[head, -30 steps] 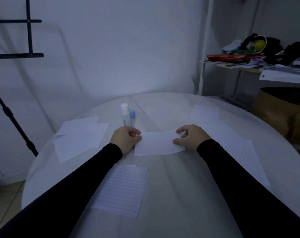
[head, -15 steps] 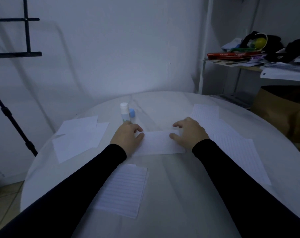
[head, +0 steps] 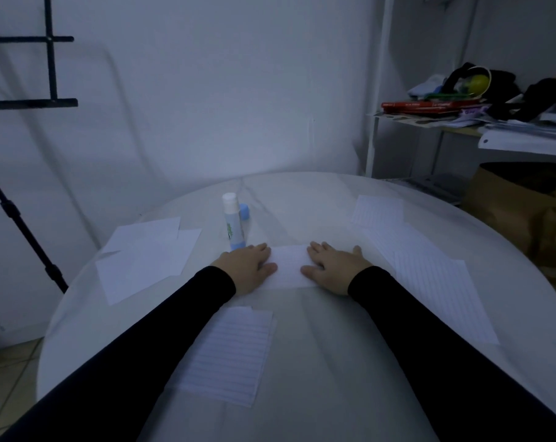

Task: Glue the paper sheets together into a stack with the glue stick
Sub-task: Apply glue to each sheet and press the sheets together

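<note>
A lined paper sheet [head: 290,266] lies flat at the middle of the round white table [head: 318,362]. My left hand [head: 246,266] presses its left end with flat fingers. My right hand [head: 334,266] lies flat on its right end. The glue stick [head: 233,223] stands upright and uncapped just beyond my left hand, its blue cap [head: 244,211] beside it. More sheets lie around: blank ones at the left [head: 146,260], lined ones at the right [head: 429,269] and one near me [head: 232,352].
A black stand [head: 18,215] rises left of the table. A cluttered shelf [head: 480,110] and a brown cardboard box [head: 518,215] stand at the right. A white wall is close behind the table.
Both hands let go of the pinched sheet, laid it down on the table and spread flat on its two ends.
</note>
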{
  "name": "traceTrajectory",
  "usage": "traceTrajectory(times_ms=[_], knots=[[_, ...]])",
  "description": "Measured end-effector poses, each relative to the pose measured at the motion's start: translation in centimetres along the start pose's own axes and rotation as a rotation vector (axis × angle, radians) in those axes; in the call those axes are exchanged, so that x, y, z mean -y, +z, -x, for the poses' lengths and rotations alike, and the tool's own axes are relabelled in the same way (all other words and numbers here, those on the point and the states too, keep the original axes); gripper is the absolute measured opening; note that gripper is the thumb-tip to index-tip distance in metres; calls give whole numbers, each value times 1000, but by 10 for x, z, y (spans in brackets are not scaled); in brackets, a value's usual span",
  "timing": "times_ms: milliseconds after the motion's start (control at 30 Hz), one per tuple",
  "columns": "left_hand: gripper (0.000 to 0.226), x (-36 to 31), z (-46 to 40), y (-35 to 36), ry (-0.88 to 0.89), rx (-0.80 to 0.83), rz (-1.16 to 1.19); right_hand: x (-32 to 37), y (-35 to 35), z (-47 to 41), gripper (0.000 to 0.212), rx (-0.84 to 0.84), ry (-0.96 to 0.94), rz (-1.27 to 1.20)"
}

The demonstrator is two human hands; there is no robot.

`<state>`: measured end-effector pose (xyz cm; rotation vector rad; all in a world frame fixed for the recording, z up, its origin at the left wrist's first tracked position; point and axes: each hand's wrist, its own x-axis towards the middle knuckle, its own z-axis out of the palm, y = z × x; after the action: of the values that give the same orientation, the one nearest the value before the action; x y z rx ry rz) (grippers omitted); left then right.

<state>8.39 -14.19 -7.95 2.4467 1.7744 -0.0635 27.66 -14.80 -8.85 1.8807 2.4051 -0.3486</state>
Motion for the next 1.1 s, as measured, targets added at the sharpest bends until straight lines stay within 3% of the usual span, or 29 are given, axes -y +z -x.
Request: traceTrajectory(times_ms=[167,300,433,633,833,967,1100], knots=[[52,7,2,-1,-33,-1,32,-10,-3,6,61,-69,34,-58],[56,6,6,0,6,-97,150,-5,-2,10,58,-117,-108,-154],[51,7,11,-3,88,9,215,-12,0,9,47,-95,-143,-214],[50,27,14,-12,47,81,219,-20,-7,12,47,20,-96,-163],[33,19,9,-9,94,-156,195,-6,-3,11,47,-117,-121,-59],[23,13,8,-2,172,-194,306,-7,2,8,41,-245,-201,-279],[21,27,9,-7,97,-152,359,-24,-3,12,26,-177,-152,-446]])
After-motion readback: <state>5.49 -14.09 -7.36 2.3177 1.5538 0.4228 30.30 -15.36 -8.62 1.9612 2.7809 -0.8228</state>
